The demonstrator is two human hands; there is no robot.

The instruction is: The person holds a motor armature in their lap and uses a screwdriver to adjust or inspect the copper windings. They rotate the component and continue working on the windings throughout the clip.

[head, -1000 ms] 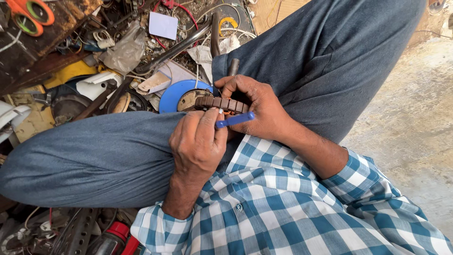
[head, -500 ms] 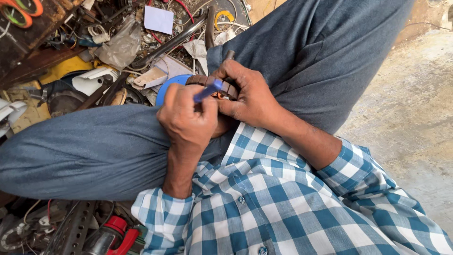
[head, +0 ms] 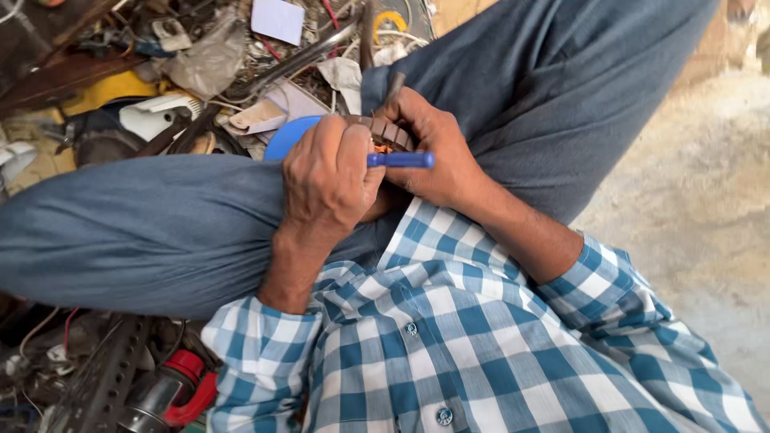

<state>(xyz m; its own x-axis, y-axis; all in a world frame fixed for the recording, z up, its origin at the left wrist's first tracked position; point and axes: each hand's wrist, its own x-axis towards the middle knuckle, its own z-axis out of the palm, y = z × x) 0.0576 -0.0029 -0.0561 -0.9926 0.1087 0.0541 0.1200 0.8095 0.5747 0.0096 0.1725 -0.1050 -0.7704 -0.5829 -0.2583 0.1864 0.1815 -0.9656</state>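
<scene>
A pale lavender square card or label (head: 277, 19) amid the clutter at top, beside a crumpled grey bag (head: 210, 58).

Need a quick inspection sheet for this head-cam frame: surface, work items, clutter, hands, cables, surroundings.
Surface: concrete floor, bare at right.
Work items: slotted brown metal part and blue-handled tool, held over the lap.
Clutter: blue disc, white card, red-capped canister, perforated metal bar.
Hands: left hand grips the tool; right hand holds the part.
Cables: loose wires at lower left.
Surroundings: scrap pile at upper left.
</scene>
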